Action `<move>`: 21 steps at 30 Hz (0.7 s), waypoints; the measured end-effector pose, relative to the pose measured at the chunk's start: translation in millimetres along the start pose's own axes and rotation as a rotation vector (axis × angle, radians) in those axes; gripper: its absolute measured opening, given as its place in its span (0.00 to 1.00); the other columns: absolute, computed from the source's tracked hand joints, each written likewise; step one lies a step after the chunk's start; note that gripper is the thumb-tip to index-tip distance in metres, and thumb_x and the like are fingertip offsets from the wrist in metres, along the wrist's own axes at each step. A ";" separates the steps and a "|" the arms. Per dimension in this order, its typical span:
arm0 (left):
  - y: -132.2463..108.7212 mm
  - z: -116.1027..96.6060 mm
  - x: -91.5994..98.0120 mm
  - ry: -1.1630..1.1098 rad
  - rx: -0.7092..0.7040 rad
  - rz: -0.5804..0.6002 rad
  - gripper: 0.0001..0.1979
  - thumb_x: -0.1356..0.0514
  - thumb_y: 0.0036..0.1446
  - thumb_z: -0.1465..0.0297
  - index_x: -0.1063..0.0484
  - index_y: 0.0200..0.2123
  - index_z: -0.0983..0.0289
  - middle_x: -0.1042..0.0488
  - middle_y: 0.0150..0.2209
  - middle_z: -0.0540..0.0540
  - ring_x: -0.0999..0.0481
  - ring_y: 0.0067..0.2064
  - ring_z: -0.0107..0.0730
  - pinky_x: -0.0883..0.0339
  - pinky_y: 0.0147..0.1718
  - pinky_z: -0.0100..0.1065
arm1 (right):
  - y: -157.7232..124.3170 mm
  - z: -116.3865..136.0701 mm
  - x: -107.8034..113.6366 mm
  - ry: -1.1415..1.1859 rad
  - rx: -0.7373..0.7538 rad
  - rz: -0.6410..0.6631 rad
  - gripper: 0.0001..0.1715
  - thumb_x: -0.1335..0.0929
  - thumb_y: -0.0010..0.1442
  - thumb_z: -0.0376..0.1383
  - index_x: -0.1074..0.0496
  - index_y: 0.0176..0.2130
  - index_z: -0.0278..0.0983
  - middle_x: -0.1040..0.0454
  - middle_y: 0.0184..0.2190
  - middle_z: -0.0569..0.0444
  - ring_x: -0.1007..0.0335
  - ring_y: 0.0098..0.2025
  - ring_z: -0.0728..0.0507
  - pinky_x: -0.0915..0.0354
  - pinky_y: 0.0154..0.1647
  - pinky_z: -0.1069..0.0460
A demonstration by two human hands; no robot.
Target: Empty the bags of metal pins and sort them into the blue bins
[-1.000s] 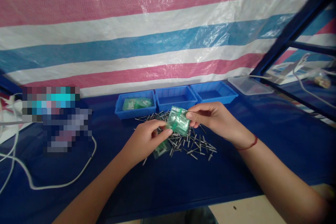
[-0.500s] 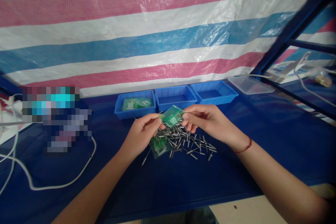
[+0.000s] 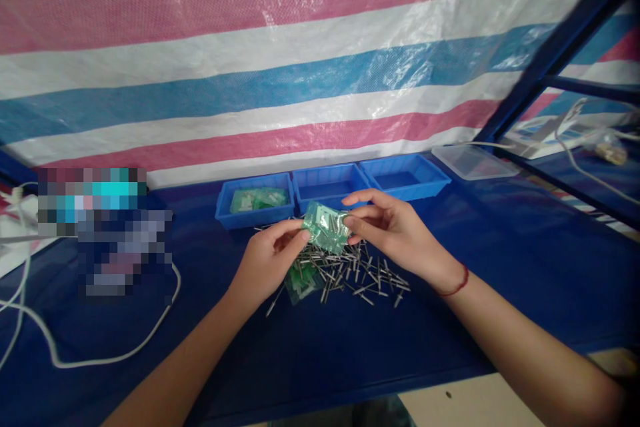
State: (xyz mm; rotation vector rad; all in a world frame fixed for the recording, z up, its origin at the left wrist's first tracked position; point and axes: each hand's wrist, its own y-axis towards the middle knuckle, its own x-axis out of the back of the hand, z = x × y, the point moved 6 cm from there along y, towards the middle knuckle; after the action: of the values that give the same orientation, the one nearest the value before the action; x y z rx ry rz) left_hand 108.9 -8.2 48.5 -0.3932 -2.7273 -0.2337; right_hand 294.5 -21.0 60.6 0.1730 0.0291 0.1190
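Between my two hands is a small clear plastic bag [image 3: 327, 225] with green contents, held above the pile. My left hand [image 3: 270, 257] pinches its left edge between thumb and fingers. At the right edge, the thumb and fingers of my right hand [image 3: 393, 230] grip it, with the forefinger lifted off. Below lies a loose heap of metal pop rivets [image 3: 345, 273]. Another clear bag [image 3: 303, 283] with green contents lies on the table at the heap's left, partly hidden by rivets and my left hand.
Three blue bins stand in a row behind: the left bin [image 3: 235, 219] holds green-filled bags, beside a middle bin [image 3: 330, 177] and a right bin [image 3: 425, 190]. A clear plastic lid [image 3: 475, 163] lies at the back right. White cables [image 3: 115, 360] trail across the blue table [image 3: 350, 353] at left.
The plastic bag has been turned in my hands, so its shiny face now shows more toward me. My right forefinger has lifted away from the bag's edge.
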 end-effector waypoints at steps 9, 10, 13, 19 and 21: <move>6.6 -9.4 28.5 0.200 -0.126 -0.194 0.11 0.42 0.57 0.64 0.26 0.39 0.64 0.24 0.33 0.52 0.27 0.33 0.30 0.35 0.34 0.30 | 2.7 0.9 8.4 0.020 -0.004 -0.044 0.20 0.32 0.57 0.41 0.40 0.47 0.40 0.26 0.30 0.55 0.26 0.30 0.47 0.28 0.29 0.51; 9.7 -8.7 42.4 0.194 -0.129 -0.274 0.12 0.41 0.57 0.63 0.26 0.40 0.64 0.23 0.35 0.53 0.26 0.35 0.32 0.35 0.37 0.30 | 3.3 1.9 12.0 0.027 -0.004 -0.071 0.20 0.32 0.57 0.42 0.40 0.47 0.40 0.26 0.32 0.54 0.26 0.30 0.47 0.28 0.28 0.51; 21.4 1.3 83.4 0.114 -0.120 -0.451 0.16 0.41 0.55 0.62 0.27 0.45 0.65 0.22 0.39 0.56 0.24 0.40 0.35 0.34 0.40 0.31 | 4.5 5.8 21.6 0.024 0.006 -0.139 0.18 0.33 0.58 0.42 0.39 0.46 0.39 0.26 0.32 0.54 0.28 0.28 0.48 0.29 0.27 0.52; 37.0 18.1 112.4 0.357 -0.057 -0.542 0.23 0.41 0.55 0.63 0.33 0.53 0.64 0.22 0.35 0.55 0.24 0.35 0.34 0.34 0.35 0.31 | 4.5 9.0 27.7 -0.039 0.016 -0.177 0.19 0.32 0.54 0.39 0.39 0.45 0.39 0.28 0.30 0.56 0.30 0.25 0.49 0.34 0.23 0.54; 40.0 15.1 103.3 0.444 -0.069 -0.480 0.20 0.43 0.56 0.62 0.31 0.51 0.63 0.21 0.37 0.55 0.24 0.37 0.35 0.35 0.38 0.32 | 4.5 9.3 33.4 -0.050 0.019 -0.223 0.20 0.32 0.54 0.40 0.39 0.46 0.39 0.28 0.31 0.55 0.30 0.24 0.49 0.35 0.22 0.54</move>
State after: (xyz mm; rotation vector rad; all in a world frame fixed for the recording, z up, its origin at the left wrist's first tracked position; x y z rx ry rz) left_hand 23.8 57.6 78.8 0.2780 -2.3316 -0.4785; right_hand 327.4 -14.1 69.9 0.1905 -0.0004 -0.1080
